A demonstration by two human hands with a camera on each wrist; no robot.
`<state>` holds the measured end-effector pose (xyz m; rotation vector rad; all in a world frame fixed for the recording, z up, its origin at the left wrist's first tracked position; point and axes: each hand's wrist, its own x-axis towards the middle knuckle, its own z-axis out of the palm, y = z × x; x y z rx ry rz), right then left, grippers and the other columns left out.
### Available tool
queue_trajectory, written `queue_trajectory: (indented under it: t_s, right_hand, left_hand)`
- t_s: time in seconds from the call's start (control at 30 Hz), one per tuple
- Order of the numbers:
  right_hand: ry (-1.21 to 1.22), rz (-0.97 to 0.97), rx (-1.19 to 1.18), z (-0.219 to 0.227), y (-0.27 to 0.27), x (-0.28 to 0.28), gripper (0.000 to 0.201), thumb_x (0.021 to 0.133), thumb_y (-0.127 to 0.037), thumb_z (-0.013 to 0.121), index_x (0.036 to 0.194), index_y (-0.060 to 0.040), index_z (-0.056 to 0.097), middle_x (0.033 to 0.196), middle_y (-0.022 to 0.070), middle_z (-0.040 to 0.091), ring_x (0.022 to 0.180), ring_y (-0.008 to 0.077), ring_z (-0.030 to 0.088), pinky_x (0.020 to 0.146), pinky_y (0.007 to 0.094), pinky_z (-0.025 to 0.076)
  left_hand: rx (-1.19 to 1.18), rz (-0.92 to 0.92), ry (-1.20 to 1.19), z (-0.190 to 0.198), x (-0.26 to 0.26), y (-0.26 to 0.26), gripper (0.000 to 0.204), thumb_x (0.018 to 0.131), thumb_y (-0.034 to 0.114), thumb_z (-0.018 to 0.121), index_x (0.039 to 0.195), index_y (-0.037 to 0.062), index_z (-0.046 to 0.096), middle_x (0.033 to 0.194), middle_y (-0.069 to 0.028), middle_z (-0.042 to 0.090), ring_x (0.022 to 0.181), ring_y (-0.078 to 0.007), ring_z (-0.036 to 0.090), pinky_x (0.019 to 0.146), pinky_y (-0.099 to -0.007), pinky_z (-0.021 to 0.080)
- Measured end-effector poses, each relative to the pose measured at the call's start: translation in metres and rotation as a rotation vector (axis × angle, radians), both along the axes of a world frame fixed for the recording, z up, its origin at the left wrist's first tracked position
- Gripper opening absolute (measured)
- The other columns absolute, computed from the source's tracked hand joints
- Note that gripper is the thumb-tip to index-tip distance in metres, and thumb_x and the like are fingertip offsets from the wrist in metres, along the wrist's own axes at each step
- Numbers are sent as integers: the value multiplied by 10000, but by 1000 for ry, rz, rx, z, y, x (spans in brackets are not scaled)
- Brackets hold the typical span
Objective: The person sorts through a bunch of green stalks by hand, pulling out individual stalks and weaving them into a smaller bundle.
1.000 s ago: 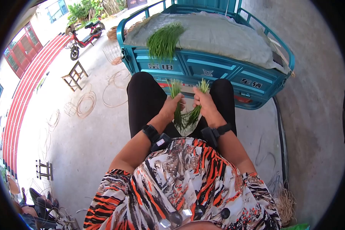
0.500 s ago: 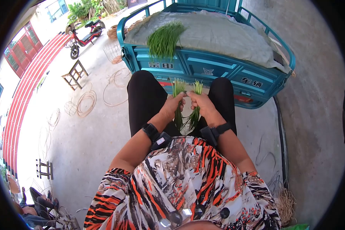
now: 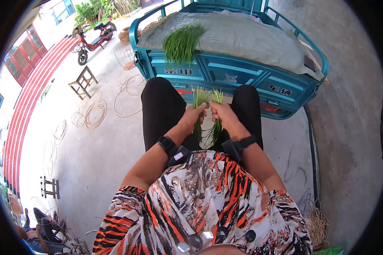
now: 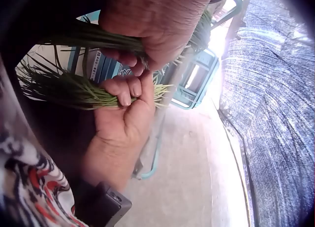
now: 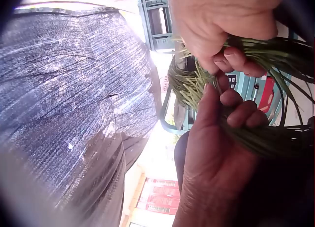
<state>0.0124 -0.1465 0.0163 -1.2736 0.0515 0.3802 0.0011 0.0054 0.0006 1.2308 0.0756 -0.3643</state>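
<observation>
My left hand [image 3: 192,116] grips a bunch of chives [image 3: 199,98], pale cut ends pointing away from me and dark green leaves trailing toward my lap. A thinner bunch of chives [image 4: 64,91] is curled into the fingers of my right hand [image 3: 224,114]. Both hands meet between the knees, thumbs and fingertips right against each other at the pale ends. In the right wrist view the left bunch's stem ends [image 5: 187,86] fan out beyond the left thumb. Some leaves hang loose below the right hand in that view.
In front stands a blue cargo tricycle [image 3: 238,76] with a grey sheet [image 3: 242,38] over its bed. A larger pile of chives [image 3: 183,42] drapes over its edge. On the left are a wooden stool [image 3: 83,82], coiled strips [image 3: 95,115] and a red scooter [image 3: 93,42].
The right hand has moved left with its chives until its fingertips meet the left hand's. The left hand has stayed nearly in place, its grip kept.
</observation>
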Motion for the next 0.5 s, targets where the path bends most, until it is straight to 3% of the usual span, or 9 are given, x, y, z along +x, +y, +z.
queue_trajectory:
  t_s: [0.3, 0.5]
  right_hand:
    - [-79, -9, -103, -7, 0, 1, 203, 834, -241, 590, 731, -81, 517, 557, -44, 400, 442, 79, 363, 442, 279, 342]
    - [-103, 9, -128, -3, 0, -1, 209, 833, -236, 588, 704, -89, 513, 541, -54, 380, 437, 75, 357, 442, 280, 343]
  left_hand:
    - [161, 9, -74, -7, 3, 3, 182, 858, 225, 552, 929, 58, 544, 654, -8, 492, 494, -92, 440, 443, -236, 362]
    - [104, 53, -40, -8, 4, 4, 161, 843, 224, 578, 900, 80, 534, 657, 10, 480, 487, -80, 424, 434, -225, 352]
